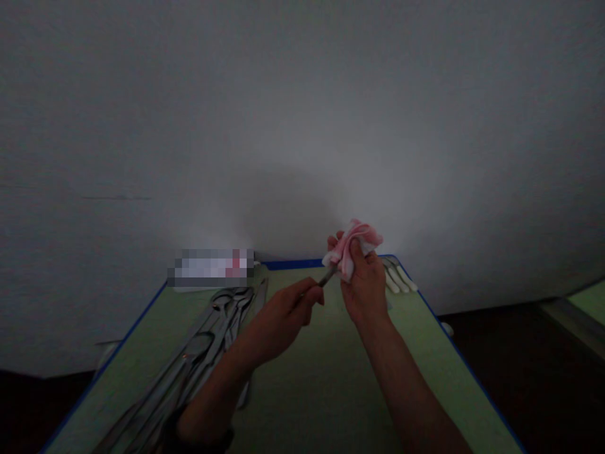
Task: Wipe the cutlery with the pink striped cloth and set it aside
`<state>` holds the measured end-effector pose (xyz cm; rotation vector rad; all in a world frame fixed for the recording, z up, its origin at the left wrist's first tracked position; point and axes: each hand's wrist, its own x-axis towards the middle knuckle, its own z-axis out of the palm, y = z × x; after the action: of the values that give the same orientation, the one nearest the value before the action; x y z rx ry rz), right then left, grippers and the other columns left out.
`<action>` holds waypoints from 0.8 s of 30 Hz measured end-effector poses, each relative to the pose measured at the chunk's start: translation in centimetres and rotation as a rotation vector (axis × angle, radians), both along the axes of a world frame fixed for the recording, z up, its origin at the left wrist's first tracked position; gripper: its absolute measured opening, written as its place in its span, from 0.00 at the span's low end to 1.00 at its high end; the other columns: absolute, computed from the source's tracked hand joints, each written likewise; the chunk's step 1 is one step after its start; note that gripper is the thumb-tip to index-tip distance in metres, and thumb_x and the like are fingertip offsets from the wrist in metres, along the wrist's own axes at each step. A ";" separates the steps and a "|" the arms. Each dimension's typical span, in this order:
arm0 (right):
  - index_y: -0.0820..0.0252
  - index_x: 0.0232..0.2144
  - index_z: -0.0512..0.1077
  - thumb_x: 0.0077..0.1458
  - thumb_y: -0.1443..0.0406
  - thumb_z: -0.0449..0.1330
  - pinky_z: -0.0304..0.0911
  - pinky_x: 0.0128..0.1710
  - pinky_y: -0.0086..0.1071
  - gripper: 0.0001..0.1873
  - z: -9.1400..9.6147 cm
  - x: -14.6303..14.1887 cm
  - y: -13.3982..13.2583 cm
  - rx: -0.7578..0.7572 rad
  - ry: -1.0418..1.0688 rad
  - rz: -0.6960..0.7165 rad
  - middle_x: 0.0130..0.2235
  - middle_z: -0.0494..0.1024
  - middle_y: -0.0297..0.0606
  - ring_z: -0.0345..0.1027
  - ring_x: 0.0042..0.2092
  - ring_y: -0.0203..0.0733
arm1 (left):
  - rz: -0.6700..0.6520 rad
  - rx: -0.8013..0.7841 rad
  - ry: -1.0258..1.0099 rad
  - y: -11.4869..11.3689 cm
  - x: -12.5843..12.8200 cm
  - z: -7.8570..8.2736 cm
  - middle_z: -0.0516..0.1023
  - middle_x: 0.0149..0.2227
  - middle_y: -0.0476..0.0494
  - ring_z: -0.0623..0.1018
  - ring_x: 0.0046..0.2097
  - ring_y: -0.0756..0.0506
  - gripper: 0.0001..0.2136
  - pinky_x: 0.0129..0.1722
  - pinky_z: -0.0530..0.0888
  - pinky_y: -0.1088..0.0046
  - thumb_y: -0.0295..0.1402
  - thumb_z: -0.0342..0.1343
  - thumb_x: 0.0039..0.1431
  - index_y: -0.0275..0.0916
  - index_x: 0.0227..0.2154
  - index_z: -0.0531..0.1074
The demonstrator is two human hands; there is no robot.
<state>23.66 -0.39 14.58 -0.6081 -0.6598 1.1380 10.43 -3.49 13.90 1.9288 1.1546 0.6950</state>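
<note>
My left hand (288,315) is closed round the handle of a piece of metal cutlery (327,276), held up over the table at a slant. Its far end disappears into a crumpled pink and white cloth (352,246), so its kind is hidden. Wrapped in that cloth, my right hand (366,284) pinches it round the cutlery with the thumb on top. Under and beside my left forearm lies a pile of metal ladles and other long utensils (212,340). Several pieces of cutlery with white handles (399,277) rest just beyond my right hand.
The green table (307,391) has a blue edge and stands against a grey wall (302,113). A blurred-out white box or packet (210,268) sits at its back left corner. Another green surface (586,315) shows at the far right, past dark floor.
</note>
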 end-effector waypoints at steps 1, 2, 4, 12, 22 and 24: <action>0.58 0.37 0.70 0.53 0.61 0.57 0.66 0.43 0.36 0.09 0.0 -0.1 0.0 -0.009 0.008 0.020 0.37 0.78 0.35 0.73 0.40 0.38 | 0.006 0.000 0.001 0.1 -0.1 -0.1 0.60 0.19 0.56 0.62 0.21 0.52 0.14 0.21 0.61 0.78 0.41 0.40 0.62 0.38 0.30 0.66; 0.58 0.36 0.71 0.53 0.61 0.57 0.66 0.43 0.36 0.09 -0.1 -0.2 0.0 -0.018 0.016 0.040 0.36 0.78 0.35 0.73 0.40 0.38 | 0.012 0.000 0.002 0.3 -0.2 -0.3 0.60 0.19 0.56 0.62 0.21 0.53 0.14 0.21 0.60 0.78 0.41 0.40 0.63 0.39 0.31 0.66; 0.58 0.35 0.71 0.53 0.62 0.57 0.66 0.43 0.35 0.08 -0.2 -0.4 0.1 -0.028 0.040 0.073 0.35 0.78 0.35 0.73 0.40 0.38 | 0.026 -0.002 0.003 0.5 -0.2 -0.6 0.60 0.19 0.56 0.61 0.20 0.53 0.15 0.21 0.60 0.79 0.41 0.40 0.63 0.39 0.30 0.66; 0.59 0.35 0.71 0.53 0.63 0.58 0.67 0.41 0.33 0.07 -0.1 0.9 0.6 -0.037 0.079 0.114 0.33 0.77 0.34 0.72 0.37 0.35 | -0.162 -0.073 0.030 0.1 -1.3 0.0 0.68 0.24 0.53 0.67 0.23 0.52 0.13 0.23 0.64 0.79 0.39 0.40 0.64 0.39 0.40 0.67; 0.56 0.38 0.70 0.55 0.62 0.56 0.65 0.32 0.25 0.08 0.3 -1.2 -0.4 -0.011 0.226 0.139 0.31 0.75 0.31 0.71 0.33 0.31 | -0.341 -0.091 0.053 1.1 -4.7 0.2 0.78 0.37 0.47 0.74 0.24 0.54 0.13 0.28 0.71 0.79 0.37 0.42 0.65 0.39 0.44 0.68; 0.57 0.38 0.70 0.54 0.61 0.57 0.65 0.32 0.24 0.09 0.0 -1.7 -0.5 -0.002 0.237 0.173 0.31 0.75 0.30 0.71 0.33 0.29 | -0.315 -0.076 0.082 1.2 -4.6 -0.2 0.78 0.36 0.47 0.74 0.22 0.55 0.14 0.26 0.71 0.79 0.37 0.41 0.65 0.39 0.43 0.68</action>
<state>21.95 -0.85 14.55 -0.4147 -0.5137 1.3480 5.78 -2.31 13.69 2.0288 0.8832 0.4002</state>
